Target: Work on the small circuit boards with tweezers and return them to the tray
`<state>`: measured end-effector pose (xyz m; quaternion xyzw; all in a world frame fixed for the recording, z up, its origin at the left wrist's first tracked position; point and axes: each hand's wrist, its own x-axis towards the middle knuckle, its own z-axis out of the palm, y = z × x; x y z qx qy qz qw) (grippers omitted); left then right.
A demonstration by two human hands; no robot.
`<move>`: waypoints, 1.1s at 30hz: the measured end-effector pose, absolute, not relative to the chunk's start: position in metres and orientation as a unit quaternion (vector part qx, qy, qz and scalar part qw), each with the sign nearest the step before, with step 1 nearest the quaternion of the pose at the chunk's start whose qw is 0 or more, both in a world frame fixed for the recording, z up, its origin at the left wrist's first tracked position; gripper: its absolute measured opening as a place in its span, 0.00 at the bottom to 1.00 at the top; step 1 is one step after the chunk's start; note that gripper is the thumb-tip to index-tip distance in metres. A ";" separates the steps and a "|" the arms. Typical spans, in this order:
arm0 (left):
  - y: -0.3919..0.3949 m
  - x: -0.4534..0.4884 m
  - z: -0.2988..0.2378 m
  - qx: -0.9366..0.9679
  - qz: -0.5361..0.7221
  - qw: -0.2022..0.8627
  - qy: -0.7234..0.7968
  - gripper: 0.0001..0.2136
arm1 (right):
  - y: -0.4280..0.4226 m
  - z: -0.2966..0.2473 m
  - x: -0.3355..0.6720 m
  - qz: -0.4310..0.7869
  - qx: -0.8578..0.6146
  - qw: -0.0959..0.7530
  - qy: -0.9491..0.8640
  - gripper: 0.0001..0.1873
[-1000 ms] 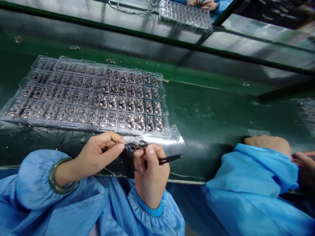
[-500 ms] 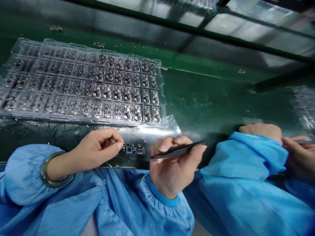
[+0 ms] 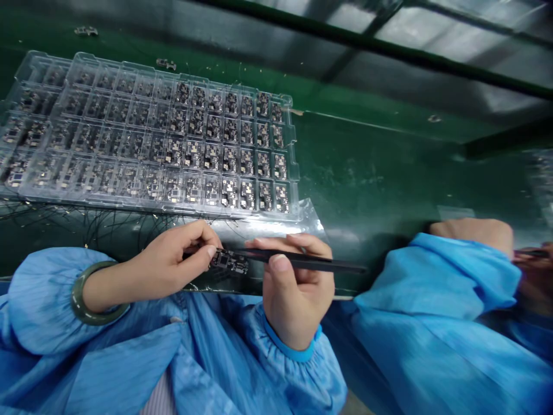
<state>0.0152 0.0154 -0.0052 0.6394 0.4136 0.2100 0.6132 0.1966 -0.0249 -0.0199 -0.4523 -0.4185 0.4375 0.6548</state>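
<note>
Between thumb and fingers, my left hand (image 3: 179,256) pinches the left end of a small dark circuit board (image 3: 231,263), held in front of the plastic trays. My right hand (image 3: 298,282) is closed around black tweezers (image 3: 315,263), thumb on the near side. The tweezers lie nearly level and their tips point left, at the upper edge of the board. Whether the tips touch the board I cannot tell. Behind both hands, a clear plastic tray (image 3: 295,176) carries rows of similar boards in its pockets.
Thin black wires (image 3: 103,225) lie along the tray's front edge, and a clear plastic bag (image 3: 311,214) pokes out at its right corner. Loose board pieces (image 3: 86,31) lie behind on the green table (image 3: 367,167). At right is a co-worker's blue sleeve (image 3: 440,282).
My right hand has turned the tweezers so their tips now meet the board's area. The board in my left hand has tilted slightly. The whole view has shifted a little.
</note>
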 end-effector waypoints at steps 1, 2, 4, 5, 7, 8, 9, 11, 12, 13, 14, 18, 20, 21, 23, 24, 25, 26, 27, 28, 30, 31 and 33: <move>0.016 0.015 -0.005 0.643 0.209 0.612 0.410 0.08 | -0.025 -0.019 0.196 0.441 -0.452 0.649 -0.424 0.13; 0.016 0.015 -0.006 0.647 0.208 0.611 0.407 0.07 | -0.025 -0.019 0.196 0.445 -0.451 0.645 -0.427 0.13; 0.016 0.015 -0.006 0.652 0.209 0.609 0.400 0.06 | -0.025 -0.019 0.195 0.455 -0.445 0.640 -0.430 0.14; 0.016 0.015 -0.006 0.654 0.209 0.608 0.398 0.06 | -0.024 -0.019 0.195 0.459 -0.442 0.640 -0.430 0.14; 0.016 0.015 -0.006 0.657 0.206 0.606 0.398 0.06 | -0.024 -0.020 0.195 0.468 -0.437 0.636 -0.431 0.15; 0.016 0.015 -0.006 0.658 0.203 0.606 0.399 0.05 | -0.024 -0.020 0.195 0.471 -0.437 0.634 -0.431 0.15; 0.016 0.015 -0.006 0.658 0.201 0.605 0.400 0.05 | -0.025 -0.020 0.194 0.474 -0.438 0.631 -0.431 0.15; 0.016 0.015 -0.005 0.657 0.199 0.606 0.401 0.05 | -0.025 -0.021 0.194 0.479 -0.441 0.628 -0.426 0.15; 0.016 0.015 -0.005 0.654 0.199 0.610 0.402 0.05 | -0.025 -0.021 0.194 0.481 -0.443 0.628 -0.423 0.15; 0.016 0.015 -0.005 0.647 0.197 0.617 0.403 0.05 | -0.025 -0.021 0.194 0.482 -0.445 0.627 -0.420 0.15; 0.016 0.016 -0.005 0.638 0.194 0.626 0.404 0.06 | -0.025 -0.021 0.194 0.482 -0.447 0.628 -0.417 0.14; 0.015 0.017 -0.006 0.606 0.186 0.654 0.413 0.07 | -0.025 -0.020 0.194 0.485 -0.450 0.631 -0.404 0.14; 0.014 0.017 -0.006 0.598 0.178 0.660 0.420 0.08 | -0.025 -0.020 0.194 0.491 -0.449 0.632 -0.398 0.13; 0.014 0.017 -0.006 0.592 0.173 0.664 0.422 0.08 | -0.025 -0.020 0.194 0.494 -0.449 0.631 -0.395 0.13; 0.014 0.017 -0.006 0.583 0.165 0.671 0.427 0.09 | -0.025 -0.019 0.194 0.498 -0.450 0.629 -0.392 0.12; 0.014 0.017 -0.006 0.579 0.162 0.674 0.430 0.09 | -0.025 -0.019 0.194 0.498 -0.452 0.629 -0.390 0.12; 0.014 0.018 -0.006 0.575 0.160 0.675 0.432 0.09 | -0.024 -0.019 0.194 0.496 -0.455 0.629 -0.389 0.11; 0.014 0.018 -0.006 0.573 0.157 0.677 0.435 0.09 | -0.024 -0.019 0.194 0.492 -0.459 0.629 -0.388 0.11; 0.014 0.018 -0.006 0.570 0.155 0.678 0.437 0.09 | -0.024 -0.019 0.194 0.488 -0.464 0.631 -0.386 0.11; 0.015 0.019 -0.006 0.568 0.152 0.680 0.439 0.09 | -0.024 -0.019 0.194 0.482 -0.467 0.633 -0.385 0.10; 0.015 0.019 -0.006 0.562 0.150 0.683 0.441 0.09 | -0.023 -0.020 0.194 0.476 -0.470 0.636 -0.383 0.10; 0.015 0.019 -0.005 0.560 0.149 0.685 0.442 0.10 | -0.023 -0.020 0.194 0.477 -0.469 0.637 -0.383 0.10; 0.015 0.019 -0.005 0.559 0.150 0.687 0.441 0.10 | -0.023 -0.020 0.195 0.485 -0.459 0.638 -0.383 0.10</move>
